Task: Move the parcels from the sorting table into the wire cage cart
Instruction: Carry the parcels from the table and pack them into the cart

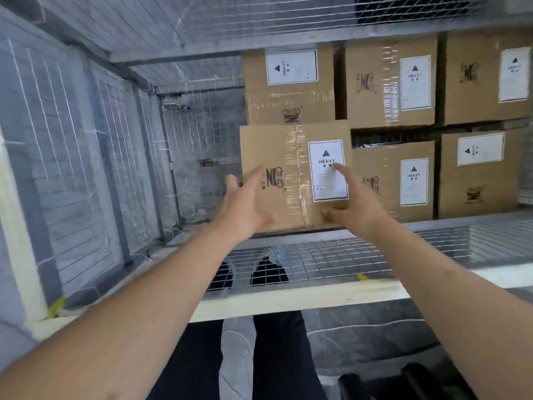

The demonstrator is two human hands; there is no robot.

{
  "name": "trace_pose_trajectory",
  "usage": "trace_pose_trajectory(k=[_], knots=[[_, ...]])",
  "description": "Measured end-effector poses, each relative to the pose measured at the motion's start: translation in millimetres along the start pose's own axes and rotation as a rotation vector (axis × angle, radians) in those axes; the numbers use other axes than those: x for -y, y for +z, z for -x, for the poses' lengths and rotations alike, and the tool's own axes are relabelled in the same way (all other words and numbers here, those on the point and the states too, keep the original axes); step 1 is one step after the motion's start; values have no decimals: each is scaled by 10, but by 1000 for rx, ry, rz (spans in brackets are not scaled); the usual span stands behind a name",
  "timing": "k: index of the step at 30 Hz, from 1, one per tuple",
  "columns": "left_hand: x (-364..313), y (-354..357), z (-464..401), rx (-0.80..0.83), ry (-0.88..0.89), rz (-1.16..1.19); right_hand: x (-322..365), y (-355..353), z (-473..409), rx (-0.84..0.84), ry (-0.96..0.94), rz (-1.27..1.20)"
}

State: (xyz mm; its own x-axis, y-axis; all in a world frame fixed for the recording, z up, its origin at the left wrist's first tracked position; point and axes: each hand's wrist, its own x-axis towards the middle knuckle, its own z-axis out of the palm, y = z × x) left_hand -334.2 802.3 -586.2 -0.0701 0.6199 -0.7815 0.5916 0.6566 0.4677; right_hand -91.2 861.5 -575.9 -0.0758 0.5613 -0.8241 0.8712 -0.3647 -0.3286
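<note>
The left hand [245, 203] and right hand [350, 203], fingers straight, press flat on a box [291, 174] in the cart [302, 267], probably seating it against the stacked boxes [392, 82] to its right.

Left hand [245, 203] and right hand [350, 203] flat, fingers straight, against front of taped parcel [291, 157] on wire cage cart [331, 255] shelf; five more parcels stacked alongside, apparently touching

Five parcels [392, 82] stacked two high fill the wire cage cart's [317, 255] right side, the nearest parcel [288, 174] leftmost.
</note>
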Motion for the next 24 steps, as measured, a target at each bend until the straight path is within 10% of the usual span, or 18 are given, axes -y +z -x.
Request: trace_pose_trajectory(k=[24], knots=[[501,805,-871,72,19,-394,-436,729,-1045,187,169,410]])
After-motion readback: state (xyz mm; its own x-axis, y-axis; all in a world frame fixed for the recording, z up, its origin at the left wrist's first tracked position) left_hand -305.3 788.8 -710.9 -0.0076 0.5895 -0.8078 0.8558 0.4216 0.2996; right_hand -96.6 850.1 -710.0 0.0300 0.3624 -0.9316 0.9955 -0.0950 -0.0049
